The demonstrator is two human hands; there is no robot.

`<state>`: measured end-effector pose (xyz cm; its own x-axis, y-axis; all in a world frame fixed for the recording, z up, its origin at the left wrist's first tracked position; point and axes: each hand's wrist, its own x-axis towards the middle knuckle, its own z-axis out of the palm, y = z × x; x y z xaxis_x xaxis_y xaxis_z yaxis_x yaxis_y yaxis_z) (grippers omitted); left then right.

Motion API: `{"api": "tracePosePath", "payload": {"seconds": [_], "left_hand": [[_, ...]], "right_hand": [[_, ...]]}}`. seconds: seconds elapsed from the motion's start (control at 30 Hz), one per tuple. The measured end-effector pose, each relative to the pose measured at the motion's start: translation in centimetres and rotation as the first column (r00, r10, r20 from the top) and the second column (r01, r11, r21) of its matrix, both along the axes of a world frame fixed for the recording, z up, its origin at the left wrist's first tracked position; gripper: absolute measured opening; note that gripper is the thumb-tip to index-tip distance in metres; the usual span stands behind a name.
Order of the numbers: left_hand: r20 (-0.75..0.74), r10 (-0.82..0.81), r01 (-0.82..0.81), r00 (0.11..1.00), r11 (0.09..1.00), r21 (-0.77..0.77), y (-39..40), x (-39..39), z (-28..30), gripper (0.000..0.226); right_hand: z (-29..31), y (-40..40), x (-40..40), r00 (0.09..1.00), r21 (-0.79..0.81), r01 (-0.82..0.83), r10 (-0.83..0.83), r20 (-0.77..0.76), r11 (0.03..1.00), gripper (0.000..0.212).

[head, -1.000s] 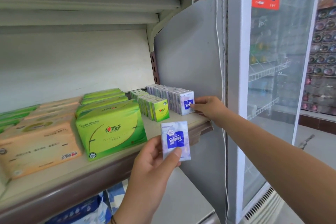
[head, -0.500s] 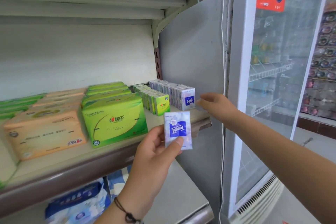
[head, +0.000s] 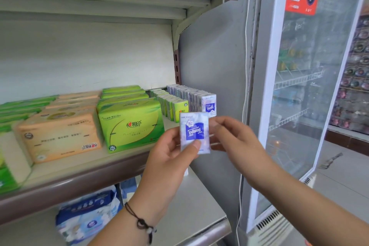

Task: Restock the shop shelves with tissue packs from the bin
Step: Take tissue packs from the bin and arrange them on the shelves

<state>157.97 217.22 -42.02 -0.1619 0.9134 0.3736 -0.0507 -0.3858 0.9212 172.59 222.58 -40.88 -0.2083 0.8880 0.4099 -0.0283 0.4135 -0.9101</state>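
left hand (head: 169, 158) is pinching small purple-and-white plastic tissue pack (head: 194, 133); right hand (head: 233, 138), off the shelf row since a moment ago, is touching its edge, grip unclear. handover for shelving is likely beginning.

- The left hand (head: 169, 158) is raised in front of the body, palm turned toward the camera; its thumb lies across the lower front of a small tissue pack (head: 194, 132), its fingers curled behind the pack's left edge, so the pack is pinched upright between them
- The left forearm rises from the lower middle of the view; a dark cord bracelet (head: 141, 223) circles the wrist
- The right hand (head: 237, 138) is just right of the left, back of the hand toward the camera; its fingers reach leftward to the pack's right edge, fingertips touching or nearly touching it; blur hides which
- The right forearm runs down to the lower right corner, bare
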Motion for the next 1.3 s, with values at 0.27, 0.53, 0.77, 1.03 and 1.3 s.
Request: {"api": "tracePosePath", "payload": {"seconds": [0.27,0.53,0.77,1.03,1.3], "left_hand": [[0.026,0.024,-0.024,0.999,1.000,-0.003,0.1,-0.4,0.1,0.026],[0.016,0.017,-0.017,1.000,1.000,-0.005,0.1,-0.3,0.4,0.028],[-0.020,0.058,-0.059,0.998,0.996,-0.063,0.3,-0.8,0.4,0.037],[-0.014,0.065,-0.066,0.998,0.995,-0.076,0.9,-0.9,-0.1,0.037],[0.008,0.067,-0.066,0.998,0.994,-0.091,1.1,-0.9,-0.5,0.033]], "right_hand": [[-0.2,-1.4,-0.7,0.989,-0.117,-0.121,0.110,-0.098,0.986,0.011],[0.4,-0.1,-0.2,0.986,-0.090,-0.135,0.125,-0.113,0.987,0.011],[0.9,5.0,1.0,0.991,-0.121,0.031,-0.046,-0.124,0.992,0.014],[1.7,11.2,1.8,0.986,-0.165,0.149,-0.159,-0.051,0.975,0.006],[1.1,15.9,2.1,0.982,-0.251,0.189,-0.182,0.050,0.950,0.016]]}}
